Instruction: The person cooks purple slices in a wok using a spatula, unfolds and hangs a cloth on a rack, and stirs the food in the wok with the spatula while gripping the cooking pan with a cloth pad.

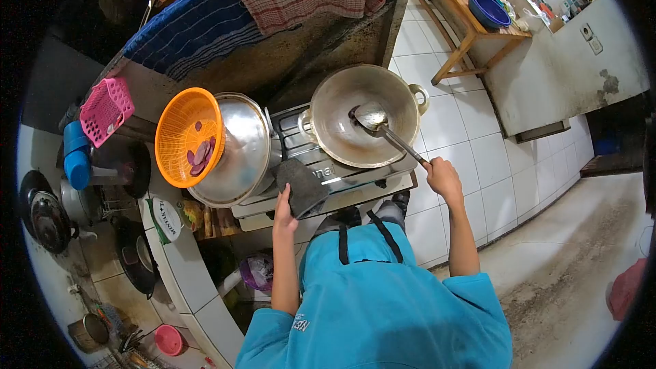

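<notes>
My right hand (444, 179) is closed around the handle of a metal spatula (372, 115), whose broad head rests inside a large two-handled wok (335, 140). Something dark lies under the spatula's head at the wok's bottom; I cannot make out what it is. In my left hand (283, 217) is a dark grey cloth (299, 188), held at the front edge of the gas stove (295, 126). Left of the wok, an orange colander (167, 126) with several purple slices (200, 156) sits tilted on a lidded metal pot (239, 184).
Towels (198, 24) hang over the partition behind the stove. At left are a pink basket (106, 109), blue cups (76, 157) and a tiled counter edge (195, 273). A wooden table (447, 0) with a blue bowl (489, 10) stands at the upper right.
</notes>
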`<state>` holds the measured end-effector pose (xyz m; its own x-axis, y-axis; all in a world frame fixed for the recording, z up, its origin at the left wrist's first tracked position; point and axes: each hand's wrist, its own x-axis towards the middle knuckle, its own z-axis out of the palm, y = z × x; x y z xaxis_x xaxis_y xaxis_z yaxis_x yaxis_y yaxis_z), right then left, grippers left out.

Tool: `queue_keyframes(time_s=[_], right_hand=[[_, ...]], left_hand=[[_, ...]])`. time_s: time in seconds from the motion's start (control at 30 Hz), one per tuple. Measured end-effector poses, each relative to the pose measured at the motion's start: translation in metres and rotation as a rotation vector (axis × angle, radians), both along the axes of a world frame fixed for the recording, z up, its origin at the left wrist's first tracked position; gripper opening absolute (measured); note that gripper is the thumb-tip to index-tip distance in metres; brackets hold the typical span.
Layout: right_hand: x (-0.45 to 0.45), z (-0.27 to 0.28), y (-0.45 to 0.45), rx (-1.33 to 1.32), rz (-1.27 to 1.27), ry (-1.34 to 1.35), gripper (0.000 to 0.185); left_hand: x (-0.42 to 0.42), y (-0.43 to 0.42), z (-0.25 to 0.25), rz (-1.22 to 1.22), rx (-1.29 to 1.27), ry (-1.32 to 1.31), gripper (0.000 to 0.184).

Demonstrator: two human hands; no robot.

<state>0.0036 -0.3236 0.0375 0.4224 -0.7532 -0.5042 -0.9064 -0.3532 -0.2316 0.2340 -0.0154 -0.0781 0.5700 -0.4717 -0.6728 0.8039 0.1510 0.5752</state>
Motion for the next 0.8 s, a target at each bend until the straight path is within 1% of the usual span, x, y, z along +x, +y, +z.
queue_keyframes(time_s=[0.07,0.17,0.23,0.33,0.5,0.57,0.67,0.8], right_hand=[[0.001,0.003,0.004,0.026,-0.008,0.005,0.033],[-0.001,-0.018,0.008,0.002,0.008,-0.027,0.035],[-0.002,-0.023,0.008,-0.004,-0.002,-0.031,0.035],[-0.001,-0.009,0.010,-0.018,-0.021,-0.018,0.035],[-0.007,0.010,0.007,-0.033,-0.020,-0.006,0.035],[-0.008,0.012,0.007,-0.049,-0.011,-0.017,0.035],[-0.008,-0.006,0.007,-0.066,0.027,-0.053,0.035],[-0.002,-0.027,0.012,-0.019,0.030,-0.055,0.036]], left_hand=[[0.001,0.001,-0.005,-0.010,-0.022,-0.005,0.049],[0.000,-0.003,-0.004,-0.031,-0.034,-0.012,0.048],[0.000,-0.007,-0.001,-0.033,-0.029,-0.023,0.048],[-0.001,-0.012,0.000,-0.027,-0.029,-0.026,0.048],[0.002,-0.010,-0.028,-0.005,-0.101,0.001,0.046],[0.003,-0.012,-0.030,0.007,-0.141,0.062,0.046],[0.004,-0.016,-0.026,0.018,-0.182,0.076,0.047],[0.006,-0.021,-0.028,0.065,-0.204,0.076,0.049]])
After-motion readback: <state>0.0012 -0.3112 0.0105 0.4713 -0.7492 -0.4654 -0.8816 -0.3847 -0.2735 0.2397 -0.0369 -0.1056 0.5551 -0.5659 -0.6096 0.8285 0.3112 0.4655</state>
